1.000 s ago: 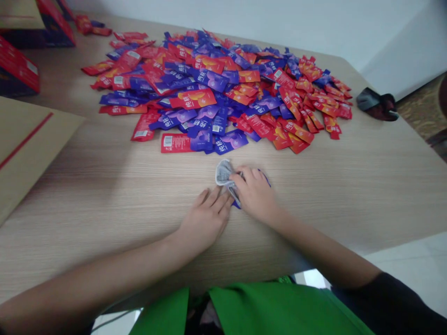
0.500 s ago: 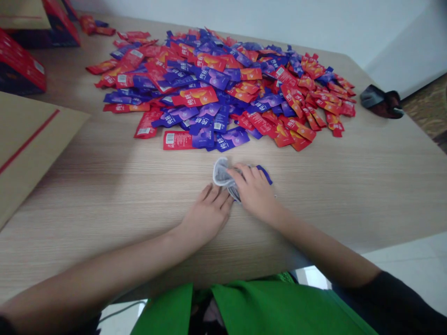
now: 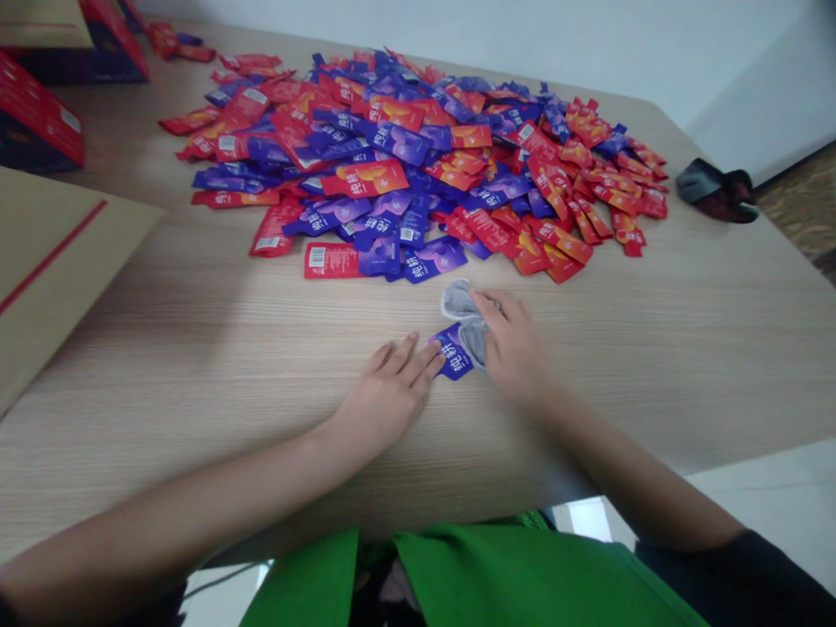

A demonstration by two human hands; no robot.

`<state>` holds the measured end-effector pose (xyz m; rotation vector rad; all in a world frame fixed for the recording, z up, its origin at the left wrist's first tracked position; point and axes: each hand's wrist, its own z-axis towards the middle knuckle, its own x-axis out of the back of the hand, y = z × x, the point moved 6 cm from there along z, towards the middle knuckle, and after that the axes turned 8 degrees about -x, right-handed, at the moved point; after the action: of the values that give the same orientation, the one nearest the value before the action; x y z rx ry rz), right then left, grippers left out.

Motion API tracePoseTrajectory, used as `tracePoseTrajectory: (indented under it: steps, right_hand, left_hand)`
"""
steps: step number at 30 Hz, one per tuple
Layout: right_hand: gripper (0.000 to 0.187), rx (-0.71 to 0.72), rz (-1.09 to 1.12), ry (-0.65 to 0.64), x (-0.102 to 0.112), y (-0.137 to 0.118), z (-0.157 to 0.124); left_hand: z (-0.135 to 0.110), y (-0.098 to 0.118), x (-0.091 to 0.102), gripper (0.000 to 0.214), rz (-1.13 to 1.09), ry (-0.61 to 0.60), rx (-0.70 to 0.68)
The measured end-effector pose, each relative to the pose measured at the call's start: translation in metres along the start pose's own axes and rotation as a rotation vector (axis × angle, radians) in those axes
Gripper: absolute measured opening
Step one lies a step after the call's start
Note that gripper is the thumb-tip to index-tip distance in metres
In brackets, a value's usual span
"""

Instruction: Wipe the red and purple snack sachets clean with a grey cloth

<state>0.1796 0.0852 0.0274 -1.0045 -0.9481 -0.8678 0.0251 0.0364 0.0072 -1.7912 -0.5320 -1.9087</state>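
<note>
Left hand [image 3: 387, 394], fingers flat, likely steadies the purple sachet [image 3: 455, 355]; right hand [image 3: 521, 355] clamps a grey cloth [image 3: 459, 300] against it.

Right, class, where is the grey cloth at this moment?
In the head view, the grey cloth is just right of centre, under the fingers of the right hand, partly over a purple packet.

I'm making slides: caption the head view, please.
Left hand on a purple sachet, right hand holding a gray cloth partly over it.

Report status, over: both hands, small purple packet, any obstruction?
Right hand holding white-edged grey cloth. Left hand touching flat purple packet. Cloth partly covers packet.
</note>
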Motion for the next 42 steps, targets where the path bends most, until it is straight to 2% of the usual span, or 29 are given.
tracePoseTrajectory:
  steps: [3, 5, 7, 12, 15, 17, 19, 22, 24, 26, 28, 30, 32, 34, 36, 39, 40, 42]
  right_hand:
    - [0.052, 0.133, -0.074, -0.108, -0.017, -0.030, -0.006]
    - [0.049, 0.150, -0.142, -0.150, -0.024, -0.033, -0.009]
    - [0.049, 0.099, -0.184, -0.149, -0.024, -0.021, -0.010]
    - [0.053, -0.095, -0.213, -0.074, -0.006, 0.035, -0.010]
    - [0.050, -0.142, -0.164, -0.010, 0.005, 0.050, -0.008]
    - [0.050, -0.133, -0.091, 0.049, 0.010, 0.041, -0.008]
    - [0.051, -0.056, -0.039, 0.052, 0.008, 0.018, -0.010]
    - [0.051, 0.117, -0.089, -0.073, -0.008, -0.019, -0.015]
    - [0.050, 0.151, -0.166, -0.135, -0.016, -0.024, -0.017]
    - [0.051, 0.087, -0.225, -0.131, -0.017, -0.009, -0.016]
    - [0.051, -0.011, -0.254, -0.103, -0.011, 0.018, -0.013]
    - [0.050, -0.090, -0.249, -0.077, -0.003, 0.043, -0.010]
    - [0.050, -0.140, -0.202, -0.034, 0.006, 0.056, -0.008]
    - [0.052, -0.157, -0.123, 0.033, 0.014, 0.051, -0.008]
    - [0.053, -0.115, -0.047, 0.067, 0.016, 0.031, -0.010]
    - [0.051, 0.043, -0.049, -0.025, 0.003, -0.006, -0.015]
    - [0.050, 0.077, -0.085, -0.065, -0.003, -0.012, -0.016]
    - [0.048, 0.062, -0.182, -0.103, -0.009, -0.008, -0.016]
  left_hand:
    - [0.001, 0.000, 0.001, 0.038, -0.002, -0.008, 0.006]
    - [0.001, -0.001, 0.001, 0.037, -0.007, -0.017, 0.011]
    - [0.001, -0.001, 0.001, 0.041, -0.005, -0.015, 0.012]
    - [0.001, 0.000, -0.001, 0.045, 0.000, -0.022, 0.006]
    - [0.001, -0.001, -0.001, 0.046, 0.000, -0.025, 0.014]
    - [0.002, 0.000, 0.000, 0.047, 0.008, -0.018, 0.006]
    - [0.002, 0.001, 0.001, 0.046, 0.017, -0.007, 0.003]
    - [0.003, 0.001, 0.002, 0.042, 0.024, -0.008, 0.014]
    - [0.003, 0.001, 0.002, 0.042, 0.021, -0.012, 0.014]
    - [0.003, 0.001, 0.002, 0.044, 0.017, -0.010, 0.007]
    - [0.003, 0.001, 0.001, 0.046, 0.014, -0.011, 0.001]
    - [0.003, 0.000, -0.001, 0.046, 0.013, -0.021, 0.002]
    - [0.002, 0.000, -0.002, 0.046, 0.011, -0.028, 0.006]
    - [0.002, 0.000, -0.002, 0.046, 0.012, -0.025, 0.009]
    - [0.002, 0.001, 0.000, 0.046, 0.015, -0.016, 0.009]
    - [0.004, 0.001, 0.003, 0.045, 0.015, -0.008, 0.013]
    - [0.004, 0.002, 0.003, 0.045, 0.013, -0.011, 0.014]
    - [0.005, 0.003, 0.003, 0.045, 0.008, -0.017, 0.015]
